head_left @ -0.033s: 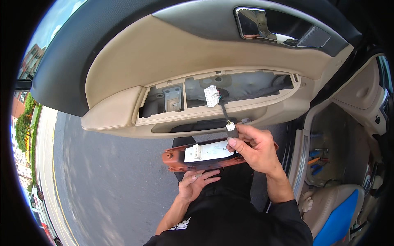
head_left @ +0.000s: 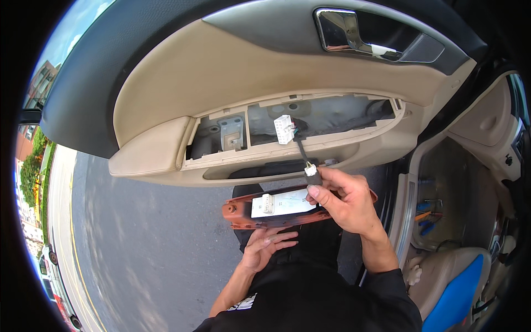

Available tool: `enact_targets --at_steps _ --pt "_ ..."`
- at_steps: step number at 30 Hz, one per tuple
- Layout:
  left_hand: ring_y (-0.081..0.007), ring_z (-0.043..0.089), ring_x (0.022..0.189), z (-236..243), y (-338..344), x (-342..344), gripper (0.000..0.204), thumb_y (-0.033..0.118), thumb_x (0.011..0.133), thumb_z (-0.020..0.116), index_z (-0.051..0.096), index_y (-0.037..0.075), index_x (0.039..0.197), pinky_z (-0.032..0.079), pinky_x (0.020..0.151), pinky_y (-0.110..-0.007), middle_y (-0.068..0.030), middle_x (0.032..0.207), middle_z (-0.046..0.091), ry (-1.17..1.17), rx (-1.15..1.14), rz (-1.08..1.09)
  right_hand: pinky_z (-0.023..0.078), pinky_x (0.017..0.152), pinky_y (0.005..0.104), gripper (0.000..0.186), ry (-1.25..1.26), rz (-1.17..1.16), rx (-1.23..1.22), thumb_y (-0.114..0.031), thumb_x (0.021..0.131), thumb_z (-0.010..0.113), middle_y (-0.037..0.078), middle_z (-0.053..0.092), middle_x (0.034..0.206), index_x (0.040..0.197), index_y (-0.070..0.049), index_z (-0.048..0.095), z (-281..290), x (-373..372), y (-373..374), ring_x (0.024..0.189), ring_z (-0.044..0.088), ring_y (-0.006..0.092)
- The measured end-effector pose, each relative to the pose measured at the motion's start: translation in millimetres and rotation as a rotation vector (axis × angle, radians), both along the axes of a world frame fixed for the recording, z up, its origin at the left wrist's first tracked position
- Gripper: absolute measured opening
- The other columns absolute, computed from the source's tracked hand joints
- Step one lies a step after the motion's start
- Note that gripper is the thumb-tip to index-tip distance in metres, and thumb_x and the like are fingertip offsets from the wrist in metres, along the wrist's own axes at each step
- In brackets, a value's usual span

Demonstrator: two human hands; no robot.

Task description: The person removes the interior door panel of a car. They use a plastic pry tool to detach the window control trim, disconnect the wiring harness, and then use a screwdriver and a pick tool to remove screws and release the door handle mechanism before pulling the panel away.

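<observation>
Reddish-brown switch panel (head_left: pixel 276 213) is already out of the door armrest (head_left: pixel 354 146); right hand (head_left: pixel 343 202) pinches its still-attached connector (head_left: pixel 311 172); left hand (head_left: pixel 265 246) supports underneath, fingers spread.

Single view, head-worn fisheye, left unit of a side-by-side pair. Looks steeply down and forward from the person's head, at close range to an open car door. Inner door panel (head_left: pixel 232 83) arcs across the upper half of the frame, its edges bowed by the lens. Chrome door handle (head_left: pixel 345 30) sits upper right. Both forearms enter from the lower edge; right hand (head_left: pixel 345 202) and left hand (head_left: pixel 265 246) lie centre to lower centre, very near the lens. Asphalt road (head_left: pixel 144 243) fills lower left, seen well below. Car seat (head_left: pixel 453 282) at lower right. Black vignette rings the picture.
</observation>
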State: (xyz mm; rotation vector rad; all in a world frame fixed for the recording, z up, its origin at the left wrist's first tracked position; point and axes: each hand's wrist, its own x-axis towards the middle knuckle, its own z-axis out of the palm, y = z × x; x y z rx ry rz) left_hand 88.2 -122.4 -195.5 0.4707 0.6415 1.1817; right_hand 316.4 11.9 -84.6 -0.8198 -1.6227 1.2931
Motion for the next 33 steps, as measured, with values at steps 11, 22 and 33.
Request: enact_targets --at_steps 11,22,33 --pt "-0.0213 0.066 0.104 173 123 -3 0.018 0.010 0.080 0.076 0.075 0.010 0.099 0.054 0.089 -0.038 -0.0015 0.107 0.072 1.829 1.770 0.483 0.053 0.064 0.0385 0.035 -0.528 -0.025 0.368 -0.020 0.089 0.080 0.018 0.071 0.078 0.112 0.003 0.069 65 28 16 0.068 0.071 0.0322" --pt "-0.0167 0.066 0.081 219 188 23 0.018 0.012 0.077 0.072 0.065 0.010 0.094 0.055 0.092 -0.038 0.0005 0.085 0.065 1.596 2.091 0.166 0.052 0.068 0.0415 0.038 -0.675 0.255 0.173 -0.031 0.102 0.066 0.017 0.069 0.075 0.089 0.005 0.062 107 44 37 0.075 0.070 0.0316" --pt "-0.0232 0.060 0.078 218 207 34 0.020 0.013 0.081 0.077 0.068 0.006 0.098 0.048 0.075 -0.037 -0.0030 0.088 0.067 1.486 2.029 -0.054 0.051 0.066 0.0377 0.041 -0.673 0.306 0.076 -0.034 0.101 0.067 0.013 0.068 0.074 0.112 0.005 0.061 113 59 49 0.072 0.069 0.0238"
